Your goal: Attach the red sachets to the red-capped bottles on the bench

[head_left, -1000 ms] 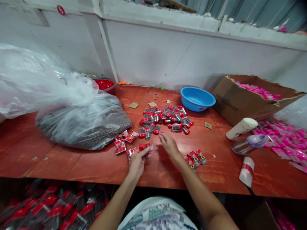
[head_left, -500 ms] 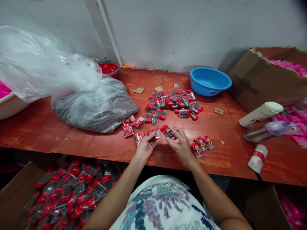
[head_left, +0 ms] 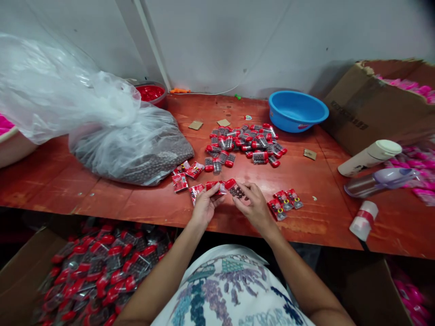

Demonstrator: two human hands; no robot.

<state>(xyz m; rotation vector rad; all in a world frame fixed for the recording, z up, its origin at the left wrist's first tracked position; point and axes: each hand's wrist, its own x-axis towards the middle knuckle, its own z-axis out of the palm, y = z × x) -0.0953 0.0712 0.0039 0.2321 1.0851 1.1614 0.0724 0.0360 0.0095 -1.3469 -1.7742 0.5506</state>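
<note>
My left hand (head_left: 205, 206) pinches a red packet (head_left: 215, 187) with a clear end, above the front of the red-brown table. In my right hand (head_left: 254, 206) is a small clear container (head_left: 237, 190) with a red cap and dark balls inside; its cap points up and left, close to the packet's clear end. Several red packets (head_left: 180, 182) lie left of my left hand, and a few more packets (head_left: 285, 202) lie to the right of my right hand. Beyond my hands is a pile of red-capped containers (head_left: 260, 142).
On the left sits a plastic bag (head_left: 136, 149) of dark balls, with a red bowl (head_left: 163, 94) behind. A blue basin (head_left: 299, 111), cardboard box (head_left: 360, 108), white bottle (head_left: 369, 158) and clear bottle (head_left: 377, 182) stand or lie right. Red-capped containers (head_left: 112, 267) fill a box below.
The container in my right hand has come nearer to the packet in my left hand, its cap now beside the packet's clear end. The whole view has shifted slightly.
</note>
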